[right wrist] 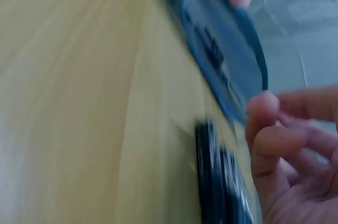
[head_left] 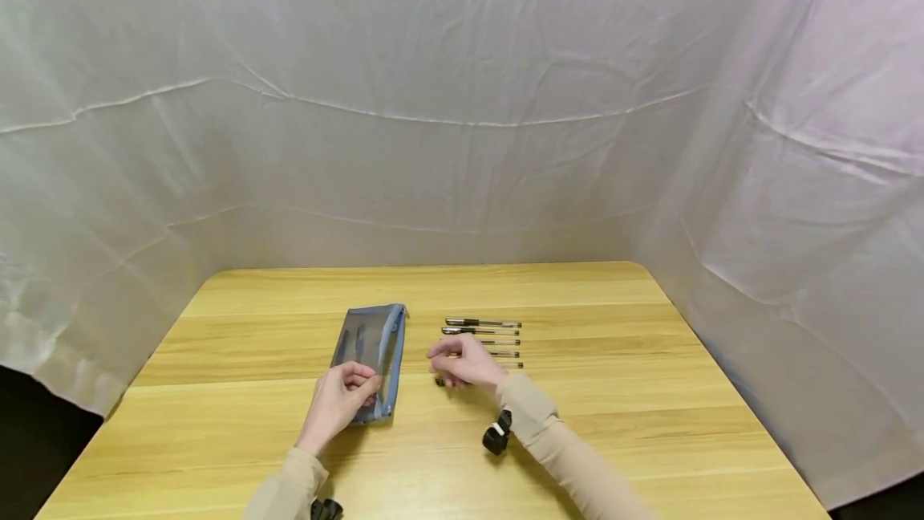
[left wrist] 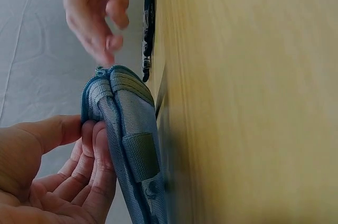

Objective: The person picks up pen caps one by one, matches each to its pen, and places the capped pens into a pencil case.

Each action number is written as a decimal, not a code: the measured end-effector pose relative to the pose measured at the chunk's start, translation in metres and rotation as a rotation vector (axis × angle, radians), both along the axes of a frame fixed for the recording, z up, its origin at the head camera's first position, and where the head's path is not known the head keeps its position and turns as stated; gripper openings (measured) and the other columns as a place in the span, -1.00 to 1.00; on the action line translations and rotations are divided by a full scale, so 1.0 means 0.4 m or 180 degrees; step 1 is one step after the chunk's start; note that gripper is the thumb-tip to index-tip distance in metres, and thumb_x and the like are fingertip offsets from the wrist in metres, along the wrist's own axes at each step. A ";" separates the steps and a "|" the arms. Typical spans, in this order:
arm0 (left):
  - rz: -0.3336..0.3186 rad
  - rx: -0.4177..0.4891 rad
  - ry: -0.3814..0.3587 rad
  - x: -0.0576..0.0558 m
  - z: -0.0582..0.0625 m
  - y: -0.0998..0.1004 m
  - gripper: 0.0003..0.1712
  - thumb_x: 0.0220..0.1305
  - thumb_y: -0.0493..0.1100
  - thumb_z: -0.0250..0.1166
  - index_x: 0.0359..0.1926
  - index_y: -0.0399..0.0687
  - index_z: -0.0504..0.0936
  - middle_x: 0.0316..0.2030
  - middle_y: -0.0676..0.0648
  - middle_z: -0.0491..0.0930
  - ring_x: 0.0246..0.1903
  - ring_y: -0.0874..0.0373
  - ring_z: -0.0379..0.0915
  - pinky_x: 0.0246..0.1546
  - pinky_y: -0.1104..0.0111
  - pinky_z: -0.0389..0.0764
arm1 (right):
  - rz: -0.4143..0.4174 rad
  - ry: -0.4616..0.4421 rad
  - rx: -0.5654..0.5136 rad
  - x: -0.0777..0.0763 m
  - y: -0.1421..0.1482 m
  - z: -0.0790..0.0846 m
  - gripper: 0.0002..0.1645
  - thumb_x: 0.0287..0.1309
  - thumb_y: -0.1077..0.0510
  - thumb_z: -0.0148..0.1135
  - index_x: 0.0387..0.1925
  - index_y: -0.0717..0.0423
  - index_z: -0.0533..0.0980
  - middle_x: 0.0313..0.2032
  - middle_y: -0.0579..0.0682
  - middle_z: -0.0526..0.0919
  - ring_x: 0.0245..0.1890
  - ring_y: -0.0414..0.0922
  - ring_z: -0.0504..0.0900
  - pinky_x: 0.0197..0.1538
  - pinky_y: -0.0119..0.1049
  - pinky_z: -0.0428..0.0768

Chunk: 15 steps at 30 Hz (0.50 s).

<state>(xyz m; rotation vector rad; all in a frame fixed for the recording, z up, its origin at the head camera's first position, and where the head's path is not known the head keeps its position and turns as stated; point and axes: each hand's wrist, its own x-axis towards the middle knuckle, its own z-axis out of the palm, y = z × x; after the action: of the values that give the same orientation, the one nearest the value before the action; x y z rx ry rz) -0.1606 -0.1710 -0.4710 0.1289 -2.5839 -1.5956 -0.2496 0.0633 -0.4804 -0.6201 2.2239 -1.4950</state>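
Observation:
A blue mesh zip pouch (head_left: 371, 319) lies on the left of the table's middle, its zipped side gaping toward the right. My left hand (head_left: 339, 398) pinches the upper edge of that opening between thumb and fingers. Through the mesh and the mouth, dark slender shapes show inside the pouch (right wrist: 196, 57). To the right, several clear-barrelled pens with black caps (head_left: 462, 322) lie side by side in a row. My right hand (head_left: 469, 361) hovers over the near pens with loosely bent fingers and nothing between them. It hides some caps; one cap end (head_left: 439, 381) peeks out below.
The wooden table (head_left: 613, 424) has pale grey cloth (head_left: 462, 167) hanging behind it and along both sides. A black wrist camera (head_left: 496, 433) sits under the right sleeve, and another (head_left: 326, 509) under the left.

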 end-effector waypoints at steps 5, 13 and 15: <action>-0.0011 -0.0010 0.0000 -0.001 0.001 0.000 -0.92 0.24 -0.33 0.35 -0.27 -0.30 0.66 -0.48 -0.11 0.72 -0.58 0.23 0.60 -0.47 0.49 0.65 | 0.0307 0.0796 0.0647 -0.006 0.097 0.004 -0.85 0.24 0.20 0.34 -0.19 0.19 0.68 -0.36 -0.01 0.69 -0.47 -0.34 0.49 -0.36 -0.52 0.52; -0.0012 -0.0001 -0.0006 0.001 0.003 0.001 -0.92 0.24 -0.34 0.36 -0.26 -0.30 0.66 -0.47 -0.11 0.72 -0.58 0.22 0.60 -0.48 0.47 0.65 | 0.0363 0.0957 0.0987 -0.012 0.198 0.004 -0.86 0.05 0.22 0.49 -0.33 0.11 0.67 -0.56 -0.23 0.42 -0.54 -0.36 0.34 -0.39 -0.56 0.42; -0.0010 -0.0005 -0.0005 0.000 0.003 0.001 -0.92 0.24 -0.34 0.36 -0.26 -0.31 0.66 -0.47 -0.11 0.72 -0.58 0.22 0.60 -0.48 0.47 0.65 | 0.0332 0.0959 0.1018 -0.012 0.208 0.005 -0.85 0.02 0.22 0.51 -0.36 0.10 0.67 -0.56 -0.22 0.41 -0.54 -0.35 0.34 -0.37 -0.54 0.42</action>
<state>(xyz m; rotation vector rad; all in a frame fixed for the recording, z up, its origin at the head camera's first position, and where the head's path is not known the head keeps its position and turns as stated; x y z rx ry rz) -0.1604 -0.1707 -0.4700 0.1261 -2.5878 -1.5950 -0.2546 0.1465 -0.4784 -0.8855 2.5376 -1.0172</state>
